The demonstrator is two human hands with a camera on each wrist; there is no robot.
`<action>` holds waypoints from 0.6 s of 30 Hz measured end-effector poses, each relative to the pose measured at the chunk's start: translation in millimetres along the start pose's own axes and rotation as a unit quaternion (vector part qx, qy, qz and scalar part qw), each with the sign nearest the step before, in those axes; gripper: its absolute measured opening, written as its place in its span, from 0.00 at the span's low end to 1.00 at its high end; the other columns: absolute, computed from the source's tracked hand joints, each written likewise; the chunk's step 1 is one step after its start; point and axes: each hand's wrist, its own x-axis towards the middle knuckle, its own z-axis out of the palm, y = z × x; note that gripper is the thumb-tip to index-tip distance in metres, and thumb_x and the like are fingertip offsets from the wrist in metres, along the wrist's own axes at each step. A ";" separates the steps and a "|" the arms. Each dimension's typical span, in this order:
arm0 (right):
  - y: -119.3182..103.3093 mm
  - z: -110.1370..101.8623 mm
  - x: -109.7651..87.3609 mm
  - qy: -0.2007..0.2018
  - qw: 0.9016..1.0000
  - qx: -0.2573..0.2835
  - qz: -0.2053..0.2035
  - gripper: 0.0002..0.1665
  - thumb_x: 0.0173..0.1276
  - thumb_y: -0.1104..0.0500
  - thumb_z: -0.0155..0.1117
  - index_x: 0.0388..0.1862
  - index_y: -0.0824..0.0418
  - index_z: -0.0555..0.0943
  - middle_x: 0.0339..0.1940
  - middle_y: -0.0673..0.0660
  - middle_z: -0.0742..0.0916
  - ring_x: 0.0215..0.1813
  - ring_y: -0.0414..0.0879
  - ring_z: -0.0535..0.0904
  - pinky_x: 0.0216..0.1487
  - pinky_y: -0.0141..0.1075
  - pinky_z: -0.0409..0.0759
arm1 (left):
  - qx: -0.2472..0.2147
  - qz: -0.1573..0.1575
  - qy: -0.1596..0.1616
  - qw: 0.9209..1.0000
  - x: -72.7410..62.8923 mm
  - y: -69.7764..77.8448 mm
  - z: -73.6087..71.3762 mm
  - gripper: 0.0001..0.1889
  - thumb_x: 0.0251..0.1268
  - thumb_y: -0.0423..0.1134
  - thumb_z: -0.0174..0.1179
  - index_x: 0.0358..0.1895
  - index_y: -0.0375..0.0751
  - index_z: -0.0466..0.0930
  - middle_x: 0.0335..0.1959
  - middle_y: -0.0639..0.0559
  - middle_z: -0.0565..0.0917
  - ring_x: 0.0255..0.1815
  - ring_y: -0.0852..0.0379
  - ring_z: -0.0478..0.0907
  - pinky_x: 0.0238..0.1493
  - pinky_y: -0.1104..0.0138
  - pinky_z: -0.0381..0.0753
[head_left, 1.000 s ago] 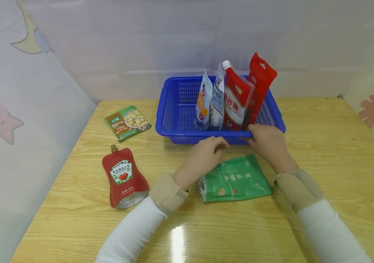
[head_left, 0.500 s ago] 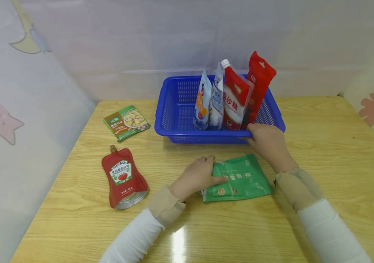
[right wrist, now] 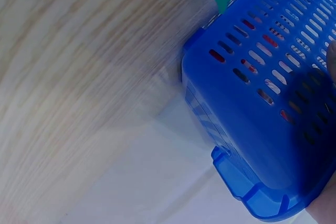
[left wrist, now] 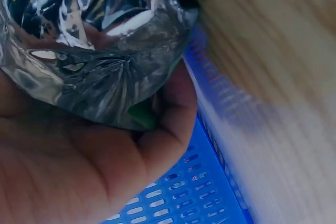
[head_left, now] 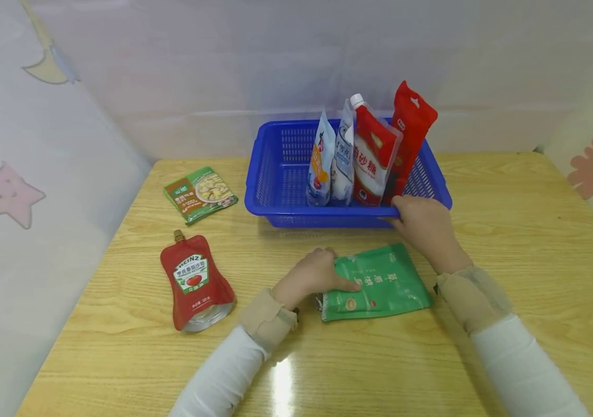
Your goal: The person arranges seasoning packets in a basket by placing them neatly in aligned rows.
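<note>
My left hand point(head_left: 311, 274) pinches the left end of a green salt pouch point(head_left: 392, 284) that lies on the table, with the thumb over its top face. In the left wrist view, fingers point(left wrist: 176, 129) curl at the pouch's crinkled silver end point(left wrist: 121, 77). My right hand point(head_left: 424, 229) grips the front rim of a blue plastic basket point(head_left: 317, 212), near its right corner. Standing in the basket are a light blue pouch point(head_left: 321, 162), a clear and white bag point(head_left: 345, 156), a red and white sugar pouch with a white cap point(head_left: 374, 156), and a tall red packet point(head_left: 410, 136).
On the left of the wooden table point(head_left: 135, 370) lie a red Heinz ketchup pouch point(head_left: 194, 284) and a green and brown seasoning packet point(head_left: 201, 195). A pale cloth wall point(head_left: 197, 75) rises behind the basket.
My left hand has come back from near the basket's front and down onto the green salt pouch, taking hold of its left end. The right hand stays on the basket rim.
</note>
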 end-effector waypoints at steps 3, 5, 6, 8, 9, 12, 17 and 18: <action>-1.2 0.3 0.1 0.003 1.000 -0.003 0.000 0.12 0.58 0.61 0.69 0.23 0.65 0.75 0.20 0.62 0.83 0.22 0.54 0.77 0.24 0.43 0.74 | -0.016 0.000 -0.009 1.000 -0.3 -1.4 -1.6 0.44 0.48 0.58 0.70 0.63 0.29 0.68 0.56 0.42 0.79 0.54 0.50 0.77 0.56 0.61 0.78; -2.0 -0.1 0.8 0.004 1.000 -0.004 0.000 0.13 0.58 0.62 0.69 0.23 0.65 0.74 0.20 0.63 0.83 0.22 0.54 0.77 0.24 0.43 0.73 | -0.022 0.001 -0.015 1.000 -0.3 -2.4 -2.7 0.40 0.48 0.57 0.71 0.58 0.29 0.71 0.49 0.45 0.80 0.46 0.53 0.78 0.49 0.64 0.79; -2.3 -0.5 1.1 0.002 1.000 -0.005 0.001 0.13 0.58 0.62 0.69 0.23 0.65 0.74 0.20 0.62 0.82 0.22 0.54 0.77 0.24 0.43 0.73 | -0.021 0.002 -0.017 1.000 -0.6 -2.6 -3.5 0.37 0.48 0.57 0.71 0.53 0.31 0.73 0.44 0.47 0.79 0.41 0.55 0.77 0.44 0.66 0.79; -2.7 -1.3 1.8 -0.003 1.000 -0.004 0.005 0.13 0.58 0.62 0.69 0.23 0.65 0.74 0.20 0.62 0.82 0.22 0.54 0.76 0.24 0.43 0.72 | -0.018 0.006 -0.023 1.000 -1.1 -2.8 -5.0 0.32 0.47 0.56 0.72 0.45 0.33 0.74 0.36 0.51 0.76 0.34 0.58 0.72 0.37 0.68 0.76; -2.9 -1.7 2.0 -0.005 1.000 -0.003 0.006 0.13 0.58 0.62 0.69 0.23 0.65 0.74 0.20 0.62 0.82 0.22 0.54 0.76 0.24 0.43 0.72 | -0.020 0.008 -0.028 0.999 -1.6 -2.6 -5.7 0.29 0.47 0.55 0.72 0.41 0.36 0.74 0.32 0.53 0.74 0.31 0.59 0.70 0.33 0.69 0.75; -3.4 -1.6 2.2 -0.001 1.000 -0.001 0.002 0.13 0.58 0.63 0.69 0.23 0.65 0.73 0.19 0.62 0.82 0.21 0.53 0.75 0.24 0.42 0.71 | -0.028 0.013 -0.040 0.999 -3.3 -2.1 -7.2 0.23 0.48 0.53 0.73 0.28 0.41 0.71 0.23 0.56 0.69 0.24 0.60 0.66 0.26 0.71 0.70; -3.9 0.0 -0.2 0.017 1.000 0.004 0.006 0.14 0.58 0.60 0.70 0.23 0.65 0.74 0.19 0.62 0.82 0.22 0.54 0.75 0.25 0.43 0.71 | -0.025 0.013 -0.046 0.999 -6.0 -1.5 -8.5 0.23 0.48 0.53 0.72 0.32 0.40 0.73 0.24 0.56 0.71 0.25 0.61 0.68 0.28 0.71 0.73; -4.0 -0.2 -0.7 0.017 1.000 0.005 0.009 0.14 0.58 0.60 0.70 0.23 0.65 0.75 0.20 0.63 0.83 0.22 0.54 0.76 0.26 0.44 0.71 | -0.019 0.014 -0.045 0.999 -6.5 -1.5 -8.9 0.24 0.48 0.53 0.72 0.36 0.39 0.74 0.26 0.56 0.73 0.26 0.61 0.70 0.30 0.71 0.74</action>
